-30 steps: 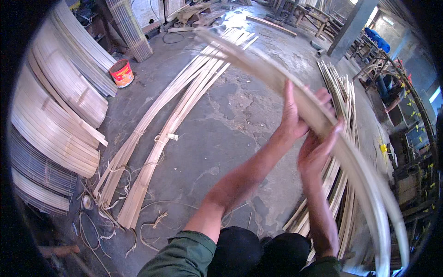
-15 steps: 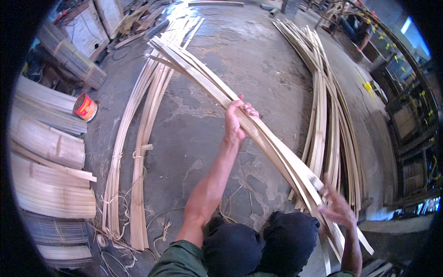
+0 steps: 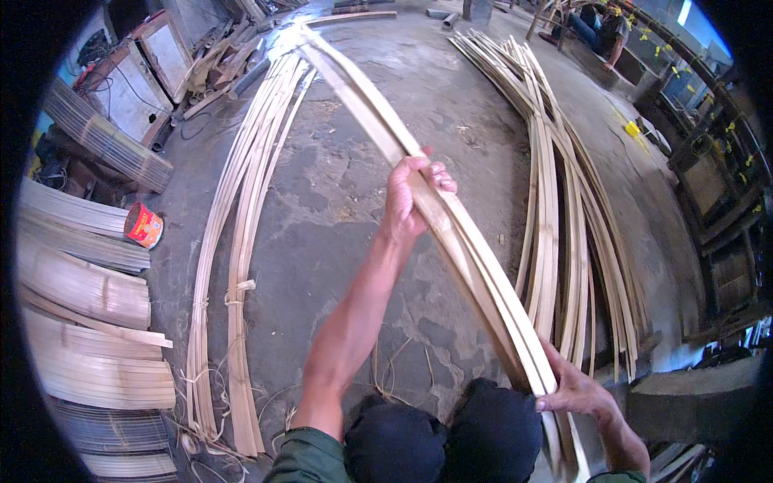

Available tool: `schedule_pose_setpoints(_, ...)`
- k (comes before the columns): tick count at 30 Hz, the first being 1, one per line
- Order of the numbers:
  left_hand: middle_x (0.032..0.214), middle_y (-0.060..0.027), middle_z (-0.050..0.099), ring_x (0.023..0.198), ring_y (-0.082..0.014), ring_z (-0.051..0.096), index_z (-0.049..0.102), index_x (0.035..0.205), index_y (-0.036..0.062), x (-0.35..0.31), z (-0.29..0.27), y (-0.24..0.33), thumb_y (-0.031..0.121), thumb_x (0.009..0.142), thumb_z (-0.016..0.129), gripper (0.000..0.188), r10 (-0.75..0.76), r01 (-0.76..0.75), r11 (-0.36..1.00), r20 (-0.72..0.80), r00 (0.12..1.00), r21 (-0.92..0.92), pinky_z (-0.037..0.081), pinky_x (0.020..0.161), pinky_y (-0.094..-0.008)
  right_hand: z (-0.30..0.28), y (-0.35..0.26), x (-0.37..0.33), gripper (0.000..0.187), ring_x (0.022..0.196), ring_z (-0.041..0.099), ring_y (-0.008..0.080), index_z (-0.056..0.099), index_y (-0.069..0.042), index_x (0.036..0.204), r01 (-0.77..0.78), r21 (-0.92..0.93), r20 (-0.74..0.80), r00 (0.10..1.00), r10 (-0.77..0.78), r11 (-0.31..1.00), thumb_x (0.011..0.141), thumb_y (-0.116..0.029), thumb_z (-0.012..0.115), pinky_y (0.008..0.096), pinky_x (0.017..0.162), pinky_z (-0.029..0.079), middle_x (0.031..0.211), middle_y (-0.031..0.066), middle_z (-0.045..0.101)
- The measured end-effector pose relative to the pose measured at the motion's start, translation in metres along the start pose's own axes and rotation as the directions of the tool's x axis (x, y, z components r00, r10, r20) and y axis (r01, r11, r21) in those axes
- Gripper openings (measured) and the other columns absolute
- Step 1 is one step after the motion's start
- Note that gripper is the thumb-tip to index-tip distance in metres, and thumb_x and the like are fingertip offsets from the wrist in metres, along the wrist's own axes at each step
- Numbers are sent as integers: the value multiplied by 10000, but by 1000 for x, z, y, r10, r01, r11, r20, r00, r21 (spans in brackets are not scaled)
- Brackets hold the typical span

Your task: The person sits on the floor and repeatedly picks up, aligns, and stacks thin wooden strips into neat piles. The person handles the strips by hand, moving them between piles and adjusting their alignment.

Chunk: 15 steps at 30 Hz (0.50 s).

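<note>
A long bundle of pale bamboo strips (image 3: 366,101) slants across in front of me, from far left down to near right. My left hand (image 3: 412,193) is wrapped round its middle, fingers curled over the far side. Near the lower end my right hand (image 3: 584,393) grips the bundle, thumb on the near face and fingers mostly hidden behind it. On the floor to the right lies a loose, fanned pile of strips (image 3: 546,233). Two long bunches lie to the left, and the inner bunch (image 3: 240,338) is tied with a thin band.
Slatted panels (image 3: 97,370) are stacked along the left edge, with a red tin (image 3: 143,225) beside them. My dark-covered knees (image 3: 493,431) are close below the bundle. Far right, a person (image 3: 600,36) sits near a dark wooden frame (image 3: 717,217). Loose cords lie on the floor.
The bundle has swung steeper, its far end further up and its near end closer to my knees. My right hand, loose and blurred before, has closed on the strips.
</note>
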<state>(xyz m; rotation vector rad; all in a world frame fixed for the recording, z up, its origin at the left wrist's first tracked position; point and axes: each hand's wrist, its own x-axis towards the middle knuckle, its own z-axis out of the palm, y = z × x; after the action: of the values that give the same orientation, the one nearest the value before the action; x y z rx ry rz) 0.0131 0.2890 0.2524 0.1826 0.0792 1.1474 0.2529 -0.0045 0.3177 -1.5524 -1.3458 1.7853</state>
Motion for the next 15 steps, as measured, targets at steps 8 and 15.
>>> schedule_pose_setpoints(8, 941, -228, 601, 834, -286, 635, 401, 1250, -66, 105, 23, -36, 570, 916, 426, 718, 35, -56, 938, 68, 997, 343, 567, 755, -400, -30, -4, 42, 905, 945, 653, 207, 323, -25, 1447, -31, 156, -232, 970, 67, 987, 732, -199, 850, 365, 836, 558, 1102, 129, 639)
schedule_pose_setpoints(15, 1406, -152, 455, 1219, -280, 519, 236, 1498, 84, -25, -119, -154, 852, 812, 238, 1030, -408, 400, 861, -45, 912, 315, 383, 1051, -467, -115, -34, 243, 591, 837, 632, 137, 433, -25, 1341, 22, 33, -136, 991, -17, 999, 915, -358, 672, 309, 755, 542, 940, 52, 660)
